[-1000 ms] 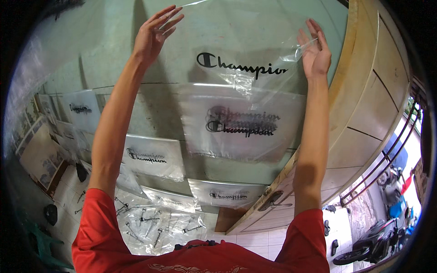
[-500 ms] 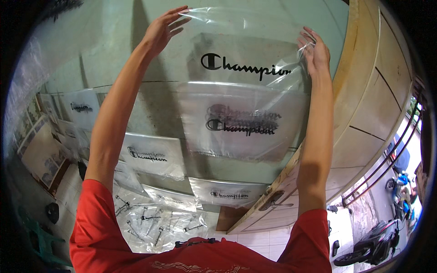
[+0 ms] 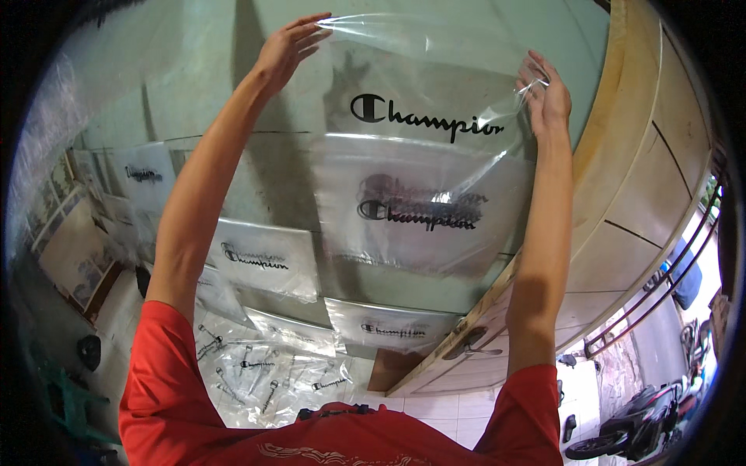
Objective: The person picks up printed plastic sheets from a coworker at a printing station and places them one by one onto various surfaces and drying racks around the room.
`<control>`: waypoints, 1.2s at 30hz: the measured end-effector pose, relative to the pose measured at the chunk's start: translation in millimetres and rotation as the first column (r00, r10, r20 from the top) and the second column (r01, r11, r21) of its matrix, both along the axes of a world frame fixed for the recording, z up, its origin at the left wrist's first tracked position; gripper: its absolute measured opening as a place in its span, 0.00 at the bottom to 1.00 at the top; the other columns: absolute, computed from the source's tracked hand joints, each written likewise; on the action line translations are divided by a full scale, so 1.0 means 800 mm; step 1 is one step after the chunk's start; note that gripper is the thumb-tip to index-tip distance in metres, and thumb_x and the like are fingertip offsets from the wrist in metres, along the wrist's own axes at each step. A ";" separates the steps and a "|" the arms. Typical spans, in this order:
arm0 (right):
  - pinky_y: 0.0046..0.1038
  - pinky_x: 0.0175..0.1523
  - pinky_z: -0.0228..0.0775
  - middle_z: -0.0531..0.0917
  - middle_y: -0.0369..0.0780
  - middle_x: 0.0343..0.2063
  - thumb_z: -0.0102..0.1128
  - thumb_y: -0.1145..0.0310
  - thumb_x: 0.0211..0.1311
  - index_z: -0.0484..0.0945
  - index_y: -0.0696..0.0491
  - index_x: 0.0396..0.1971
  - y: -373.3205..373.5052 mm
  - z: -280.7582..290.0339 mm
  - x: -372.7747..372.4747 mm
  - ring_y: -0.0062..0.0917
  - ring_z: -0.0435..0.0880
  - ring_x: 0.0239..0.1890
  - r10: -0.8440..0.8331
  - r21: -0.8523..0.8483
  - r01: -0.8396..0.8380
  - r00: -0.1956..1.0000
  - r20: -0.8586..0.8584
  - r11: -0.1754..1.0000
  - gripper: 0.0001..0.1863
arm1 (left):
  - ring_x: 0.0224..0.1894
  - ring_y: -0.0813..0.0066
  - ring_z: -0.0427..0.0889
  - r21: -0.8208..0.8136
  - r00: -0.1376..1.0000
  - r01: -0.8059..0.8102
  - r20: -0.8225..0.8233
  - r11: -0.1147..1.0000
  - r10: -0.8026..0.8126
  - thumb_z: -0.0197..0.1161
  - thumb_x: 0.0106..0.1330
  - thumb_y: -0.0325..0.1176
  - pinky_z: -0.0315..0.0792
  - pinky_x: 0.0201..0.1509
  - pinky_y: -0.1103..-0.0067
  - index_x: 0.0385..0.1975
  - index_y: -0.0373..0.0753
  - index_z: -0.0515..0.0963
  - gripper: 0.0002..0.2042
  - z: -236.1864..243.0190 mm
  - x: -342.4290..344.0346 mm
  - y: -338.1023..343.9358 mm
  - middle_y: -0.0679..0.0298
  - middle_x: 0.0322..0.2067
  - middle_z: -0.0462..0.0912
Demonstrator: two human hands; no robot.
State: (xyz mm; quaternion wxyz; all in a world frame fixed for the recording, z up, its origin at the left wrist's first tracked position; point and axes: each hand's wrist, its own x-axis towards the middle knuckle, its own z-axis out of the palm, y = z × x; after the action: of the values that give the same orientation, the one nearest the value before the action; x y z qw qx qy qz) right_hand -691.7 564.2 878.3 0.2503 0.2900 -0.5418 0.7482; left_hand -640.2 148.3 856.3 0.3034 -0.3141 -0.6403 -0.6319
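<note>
A clear plastic bag (image 3: pixel 420 78) with large black lettering is stretched wide between my hands against the green wall. My left hand (image 3: pixel 294 50) has its upper left corner at the fingertips. At the upper right, my right hand (image 3: pixel 550 97) is closed on the bag's other edge, where the film gathers in shiny folds; parts of its fingers show through the plastic. Right below, a pile of similar clear bags (image 3: pixel 420 167) hangs on the wall, its printing overlapping in several layers. The held bag's lower part overlaps this pile, and I cannot tell where it ends.
More bag piles hang lower on the wall, one at the left (image 3: pixel 264 260) and one by the door (image 3: pixel 388 322). Loose printed bags (image 3: pixel 272 377) cover the tiled floor. An open wooden door (image 3: pixel 622 225) stands close on the right. A green stool (image 3: pixel 70 404) and a motorcycle (image 3: pixel 637 423) are farther out.
The view has shifted slightly, so the wall and both hands appear a little farther right. My hands keep the same hold, and the bag stays stretched.
</note>
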 end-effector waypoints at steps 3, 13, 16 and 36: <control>0.41 0.67 0.57 0.65 0.44 0.64 0.42 0.58 0.72 0.71 0.54 0.59 -0.011 0.008 0.014 0.39 0.62 0.67 0.011 -0.037 -0.015 0.994 -0.104 0.999 0.23 | 0.63 0.66 0.68 0.041 0.999 -0.023 -0.042 0.999 0.025 0.50 0.69 0.35 0.55 0.69 0.68 0.59 0.38 0.71 0.20 0.019 0.007 0.001 0.60 0.59 0.73; 0.43 0.69 0.52 0.65 0.41 0.64 0.43 0.60 0.72 0.70 0.54 0.59 -0.020 0.006 0.017 0.40 0.59 0.69 0.083 -0.135 -0.108 0.981 -0.177 0.985 0.22 | 0.59 0.67 0.69 0.056 0.998 -0.037 -0.053 0.998 0.040 0.56 0.64 0.36 0.54 0.67 0.67 0.56 0.39 0.74 0.20 0.044 -0.009 -0.012 0.63 0.55 0.76; 0.42 0.66 0.57 0.65 0.43 0.64 0.42 0.61 0.72 0.70 0.55 0.59 -0.015 0.001 0.018 0.39 0.62 0.68 0.048 -0.093 -0.058 0.992 -0.114 0.994 0.21 | 0.58 0.68 0.70 0.027 0.999 -0.055 0.004 0.998 0.054 0.55 0.64 0.38 0.54 0.67 0.67 0.55 0.41 0.76 0.20 0.027 -0.006 -0.014 0.63 0.55 0.76; 0.24 0.43 0.73 0.81 0.37 0.37 0.57 0.65 0.63 0.82 0.55 0.43 0.012 -0.029 0.014 0.22 0.80 0.36 -0.353 0.232 0.293 0.891 0.285 0.927 0.13 | 0.54 0.68 0.76 -0.138 0.860 0.027 0.508 0.990 0.048 0.46 0.70 0.35 0.69 0.62 0.75 0.61 0.37 0.69 0.21 -0.036 0.016 -0.017 0.60 0.59 0.74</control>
State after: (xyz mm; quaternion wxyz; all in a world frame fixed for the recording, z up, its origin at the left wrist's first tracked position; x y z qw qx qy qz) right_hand -680.7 574.2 855.1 0.2521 0.0911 -0.6823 0.6801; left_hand -627.7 134.8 827.7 0.1038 -0.1528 -0.7422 -0.6442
